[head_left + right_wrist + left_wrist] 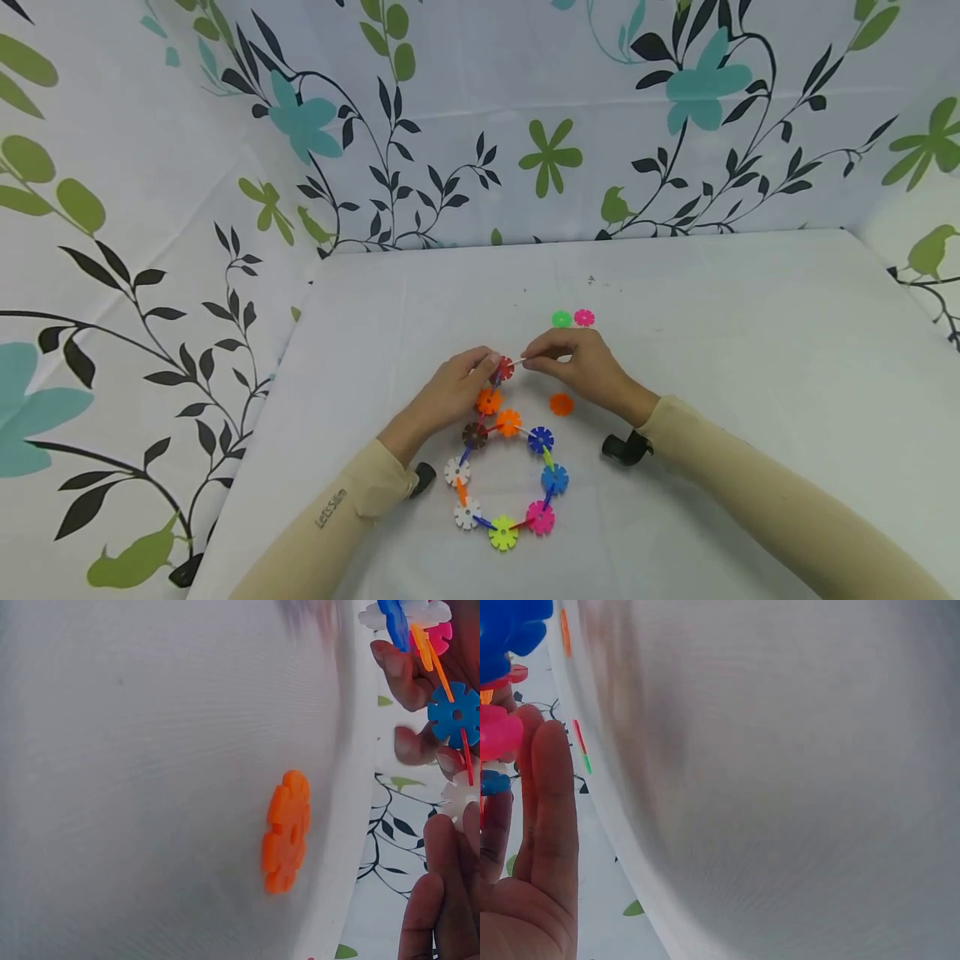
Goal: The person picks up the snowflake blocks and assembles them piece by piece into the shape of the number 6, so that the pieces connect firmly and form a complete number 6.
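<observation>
In the head view, notched plastic discs form a ring, with a yellow-green disc [503,533] nearest me and a brown disc [475,435] at the upper left. From the ring's top a short branch runs up through an orange disc [489,402] to a red disc [506,368]. My left hand [456,385] pinches the branch at the red disc. Just to its right, my right hand [573,367] pinches a white disc [461,796], seen edge-on from the head and touching the red disc's edge. In the left wrist view, a blue disc [506,634] hangs close above the left hand's fingers [553,802].
A loose orange disc [561,405] lies on the white table [712,333] below my right hand. Farther back lie a green disc [561,319] and a pink disc [584,317]. A floral cloth [465,100] hangs behind the table and along its sides.
</observation>
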The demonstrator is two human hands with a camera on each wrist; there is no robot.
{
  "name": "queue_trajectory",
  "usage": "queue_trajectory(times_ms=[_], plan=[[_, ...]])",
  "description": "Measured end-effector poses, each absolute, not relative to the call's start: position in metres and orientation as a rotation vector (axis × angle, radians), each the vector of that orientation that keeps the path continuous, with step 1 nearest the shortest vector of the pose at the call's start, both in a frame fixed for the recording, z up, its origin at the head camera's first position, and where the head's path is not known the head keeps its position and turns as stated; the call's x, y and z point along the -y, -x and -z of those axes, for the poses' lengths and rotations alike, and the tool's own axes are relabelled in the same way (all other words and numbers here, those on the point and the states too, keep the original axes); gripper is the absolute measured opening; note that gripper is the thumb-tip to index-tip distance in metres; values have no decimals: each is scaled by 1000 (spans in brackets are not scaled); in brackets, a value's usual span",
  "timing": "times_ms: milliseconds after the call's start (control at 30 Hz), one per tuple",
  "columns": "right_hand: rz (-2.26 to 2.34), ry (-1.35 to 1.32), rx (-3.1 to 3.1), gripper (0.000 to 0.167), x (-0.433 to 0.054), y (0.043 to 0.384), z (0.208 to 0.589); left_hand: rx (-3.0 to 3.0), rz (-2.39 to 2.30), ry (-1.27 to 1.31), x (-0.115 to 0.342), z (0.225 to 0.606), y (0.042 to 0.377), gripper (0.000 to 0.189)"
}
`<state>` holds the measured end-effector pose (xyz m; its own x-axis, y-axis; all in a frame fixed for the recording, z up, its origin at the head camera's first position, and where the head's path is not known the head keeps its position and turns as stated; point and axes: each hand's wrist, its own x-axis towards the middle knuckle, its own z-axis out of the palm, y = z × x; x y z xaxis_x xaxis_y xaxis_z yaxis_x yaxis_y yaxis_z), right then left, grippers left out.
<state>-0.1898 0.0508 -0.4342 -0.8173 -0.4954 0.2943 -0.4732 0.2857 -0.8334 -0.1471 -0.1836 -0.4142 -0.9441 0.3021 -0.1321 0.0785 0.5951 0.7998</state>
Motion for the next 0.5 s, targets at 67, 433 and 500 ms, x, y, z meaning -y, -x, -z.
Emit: queue_trajectory(times_ms=[67,433,500], plan=[[1583,907,-2500,16,-50,190,435,-2555,-1286,-299,184,415,148,38],[1551,845,-2415,26,-53,192,432,-2353,-1452,-135,189,426,155,48],[1492,796,-2450,28,-56,193,432,-2328,-1455,-105,190,428,156,45]])
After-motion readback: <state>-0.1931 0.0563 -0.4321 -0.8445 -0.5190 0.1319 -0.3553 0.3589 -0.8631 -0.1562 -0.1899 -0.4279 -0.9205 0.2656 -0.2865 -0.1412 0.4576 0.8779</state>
